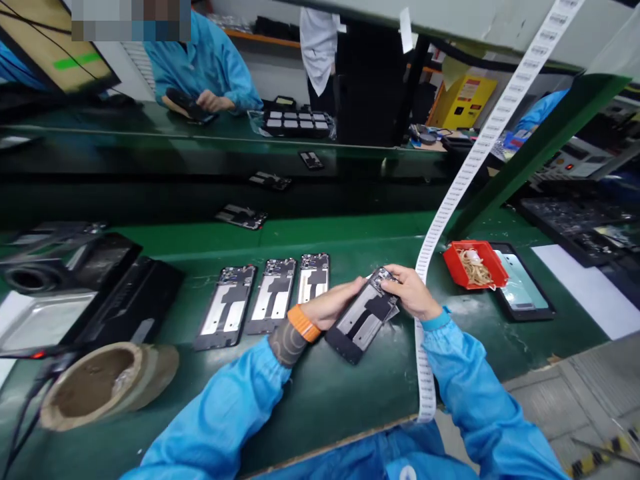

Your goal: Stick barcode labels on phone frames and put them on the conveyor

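An opened phone (364, 319), its inner parts showing, is tilted above the green bench between my two hands. My left hand (334, 303) grips its left side, with the fingers partly hidden behind it. At the phone's top right corner, my right hand (407, 290) is closed, thumb on the inner face near the camera end. A small pale piece shows behind the phone's right edge; I cannot make out what it is. Left of my hands lie three more opened phones in a row: one phone (227, 307), a second phone (273, 295) and a third phone (314, 277).
A long label strip (453, 193) hangs down onto the bench beside my right forearm. Right of it stand a red bin (453, 263) of rubber bands and a dark tablet-like device (527, 293). A cardboard roll (155, 373) and black equipment (150, 300) occupy the left. A co-worker (215, 60) sits opposite.
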`<state>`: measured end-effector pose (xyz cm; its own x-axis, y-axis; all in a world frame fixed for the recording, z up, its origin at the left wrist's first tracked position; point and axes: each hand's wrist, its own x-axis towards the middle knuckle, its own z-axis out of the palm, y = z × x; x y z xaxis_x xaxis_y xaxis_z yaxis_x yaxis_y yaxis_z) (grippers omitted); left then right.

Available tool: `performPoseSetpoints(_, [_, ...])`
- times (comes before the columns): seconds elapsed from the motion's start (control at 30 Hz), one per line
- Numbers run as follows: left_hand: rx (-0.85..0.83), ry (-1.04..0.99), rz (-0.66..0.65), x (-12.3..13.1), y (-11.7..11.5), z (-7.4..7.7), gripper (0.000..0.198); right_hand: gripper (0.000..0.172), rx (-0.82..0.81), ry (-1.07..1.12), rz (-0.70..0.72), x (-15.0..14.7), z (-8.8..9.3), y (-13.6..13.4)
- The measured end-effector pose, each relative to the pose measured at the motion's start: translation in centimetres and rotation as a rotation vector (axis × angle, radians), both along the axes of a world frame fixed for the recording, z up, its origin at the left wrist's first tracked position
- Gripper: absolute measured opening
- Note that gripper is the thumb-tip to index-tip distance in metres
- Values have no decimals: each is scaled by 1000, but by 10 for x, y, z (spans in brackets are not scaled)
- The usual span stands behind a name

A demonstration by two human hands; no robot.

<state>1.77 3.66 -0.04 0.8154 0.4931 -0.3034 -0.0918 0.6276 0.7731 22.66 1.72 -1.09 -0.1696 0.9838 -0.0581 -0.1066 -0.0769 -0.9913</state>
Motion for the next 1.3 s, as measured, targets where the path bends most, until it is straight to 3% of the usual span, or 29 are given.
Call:
performPoseSetpoints(0.1, [-282,-152,6,11,-10,-8,68,35,97,-112,-186,4,-6,4])
performPoseSetpoints(0.2, [-356,-196,230,7,-6,-5,71,30,230,-372,-311,17,-13,8])
performPoseSetpoints(0.3, [-344,-195,515,2,2,1,67,17,431,-719,-128,28,-19,9])
performPoseSetpoints(0.37, [-363,-128,596,3,3,3,60,19,530,-827,18,29,-22,8])
performPoseSetpoints(0.5, [-391,46,612,13,-3,0,50,36,549,-935,73,18,-25,10])
performPoseSetpoints(0.6, [-373,65,627,16,-5,0,46,40,528,-1036,78,7,-26,12])
performPoseSetpoints(0.83, [-360,115,619,17,-5,4,45,30,485,-1081,53,2,-25,11])
performPoseSetpoints(1.03, [-297,134,573,19,-6,-1,45,21,476,-1078,-10,1,-29,17])
performPoseSetpoints(1.3, [-340,-8,523,14,-3,-6,71,16,611,-1240,15,-8,-27,18])
